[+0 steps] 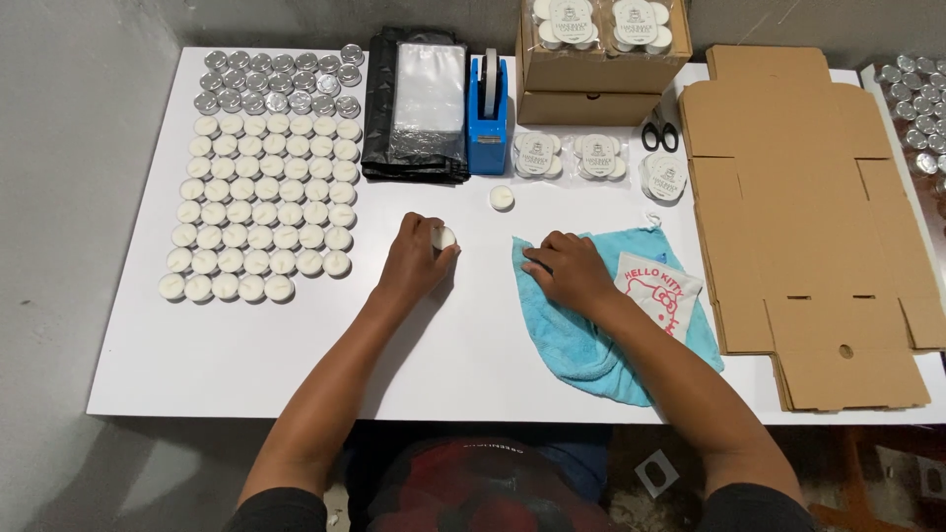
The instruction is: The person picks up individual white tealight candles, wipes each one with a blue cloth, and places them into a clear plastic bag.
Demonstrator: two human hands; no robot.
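My left hand [414, 258] is closed around a small white tealight candle [443, 237] near the middle of the white table [296, 355]. My right hand [567, 271] rests with its fingers pressed on the left edge of a light blue cloth [591, 355] that has a white printed patch. Another single white candle [502, 197] stands apart, beyond both hands. Rows of white candles [261, 207] fill the table's left part, with several silver metal cups [281, 81] behind them.
At the back lie a black plastic bag stack [416, 103], a blue tape dispenser [488, 123], cardboard boxes [601, 69] holding packed candle sets, several wrapped candle packs [601, 158] and scissors [658, 133]. Flat cardboard blanks [808, 227] cover the right side. More silver cups [921, 108] sit far right.
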